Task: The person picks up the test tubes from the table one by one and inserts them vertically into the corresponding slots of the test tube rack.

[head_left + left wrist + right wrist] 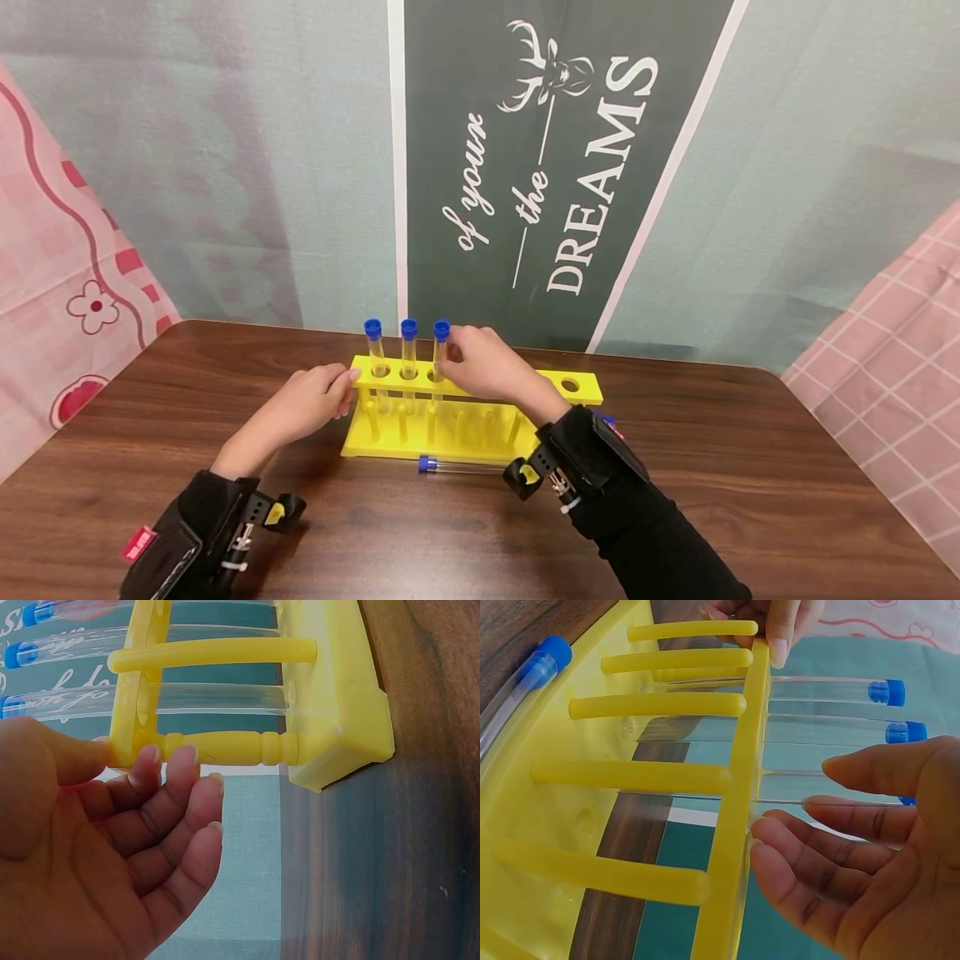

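Note:
A yellow test tube rack stands on the brown table. Three clear tubes with blue caps stand in its left holes. My right hand is at the third tube. In the right wrist view this tube runs between the thumb and forefinger of my right hand, which pinch it lightly. My left hand holds the rack's left end. In the left wrist view its thumb and fingertips sit on either side of the top rail.
A fourth capped tube lies on the table against the rack's front edge, also seen in the right wrist view. A hole at the rack's right end is open. A printed cloth backdrop hangs behind the table.

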A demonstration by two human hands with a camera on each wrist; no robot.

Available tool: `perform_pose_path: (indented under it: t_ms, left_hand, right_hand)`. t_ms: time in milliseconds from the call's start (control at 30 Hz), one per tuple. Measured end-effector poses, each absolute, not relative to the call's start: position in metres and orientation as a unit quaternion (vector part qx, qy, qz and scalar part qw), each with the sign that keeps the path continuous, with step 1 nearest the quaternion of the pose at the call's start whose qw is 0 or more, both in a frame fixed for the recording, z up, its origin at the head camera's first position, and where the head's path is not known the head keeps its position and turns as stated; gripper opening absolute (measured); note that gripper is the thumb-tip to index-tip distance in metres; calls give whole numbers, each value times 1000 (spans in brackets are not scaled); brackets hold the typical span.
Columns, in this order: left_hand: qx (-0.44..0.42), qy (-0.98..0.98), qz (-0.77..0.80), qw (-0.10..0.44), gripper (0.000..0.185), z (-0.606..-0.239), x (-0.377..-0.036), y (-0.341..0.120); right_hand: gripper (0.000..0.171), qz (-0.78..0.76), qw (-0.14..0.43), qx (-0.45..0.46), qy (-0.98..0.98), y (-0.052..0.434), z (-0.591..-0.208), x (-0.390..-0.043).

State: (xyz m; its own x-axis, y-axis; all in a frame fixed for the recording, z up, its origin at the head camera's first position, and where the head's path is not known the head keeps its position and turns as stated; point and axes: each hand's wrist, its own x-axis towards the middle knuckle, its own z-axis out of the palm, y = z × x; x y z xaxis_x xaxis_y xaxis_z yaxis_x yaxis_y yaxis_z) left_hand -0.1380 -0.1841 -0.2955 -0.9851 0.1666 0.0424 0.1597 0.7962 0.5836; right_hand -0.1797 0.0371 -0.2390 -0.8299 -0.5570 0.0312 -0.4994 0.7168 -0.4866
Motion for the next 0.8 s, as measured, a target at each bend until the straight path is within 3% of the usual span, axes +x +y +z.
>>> perform_pose_path:
  t_ms: [800]
  left_hand:
    - [88, 948, 305, 0, 30, -298, -139, -185]
  right_hand:
    - [10, -252, 78, -274, 925, 37, -239, -178]
